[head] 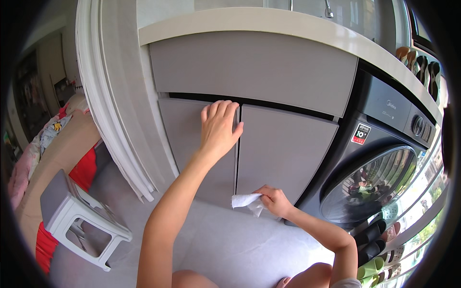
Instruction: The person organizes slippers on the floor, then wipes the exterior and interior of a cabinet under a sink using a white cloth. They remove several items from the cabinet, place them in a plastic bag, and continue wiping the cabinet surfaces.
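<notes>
My left hand (220, 126) rests at the top edge of the left cabinet door (201, 144), its fingertips hooked at the dark gap under the wide upper panel (252, 68). It holds no loose object. Lower down, my right hand (275, 201) grips a white cloth or wipe (248, 201), which hangs from the fingers before the lower part of the right cabinet door (284, 151). Both grey doors look closed, with a narrow upright gap between them.
A dark front-loading washing machine (387, 104) stands right of the cabinet, under the pale countertop (252, 21). Several slippers (371, 237) stand at the lower right. A plastic stool (86, 223), a white curtain (104, 93) and a bed (61, 154) are on the left.
</notes>
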Tool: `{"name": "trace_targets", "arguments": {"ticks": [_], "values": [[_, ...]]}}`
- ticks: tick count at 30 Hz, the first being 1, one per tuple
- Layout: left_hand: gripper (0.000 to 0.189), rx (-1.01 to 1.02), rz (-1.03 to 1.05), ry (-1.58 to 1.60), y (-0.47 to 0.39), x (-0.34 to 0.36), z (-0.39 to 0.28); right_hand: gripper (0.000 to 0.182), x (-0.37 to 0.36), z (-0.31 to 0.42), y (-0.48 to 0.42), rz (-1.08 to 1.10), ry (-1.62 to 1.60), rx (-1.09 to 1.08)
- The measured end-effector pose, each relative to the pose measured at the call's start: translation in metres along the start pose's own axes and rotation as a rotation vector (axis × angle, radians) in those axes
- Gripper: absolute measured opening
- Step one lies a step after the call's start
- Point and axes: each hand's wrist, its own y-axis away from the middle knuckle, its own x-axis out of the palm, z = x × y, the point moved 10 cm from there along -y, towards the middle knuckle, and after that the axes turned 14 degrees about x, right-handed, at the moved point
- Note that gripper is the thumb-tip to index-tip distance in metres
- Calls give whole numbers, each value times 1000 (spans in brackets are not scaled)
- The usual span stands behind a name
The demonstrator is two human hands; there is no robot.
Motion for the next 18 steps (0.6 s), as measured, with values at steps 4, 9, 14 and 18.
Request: {"name": "trace_targets", "arguments": {"ticks": [4,9,14,18], "values": [[39,-22,-181,86,32,-63,-15,35,-18,3,-15,6,-254,98],[32,-93,-357,273,99,-150,23,38,15,32,-33,115,-555,104],[42,-509,-636,405,191,-184,88,39,63,59,-58,164,-779,146],[49,-742,-621,623,246,-171,128,39,92,119,-97,60,-1097,89]]}}
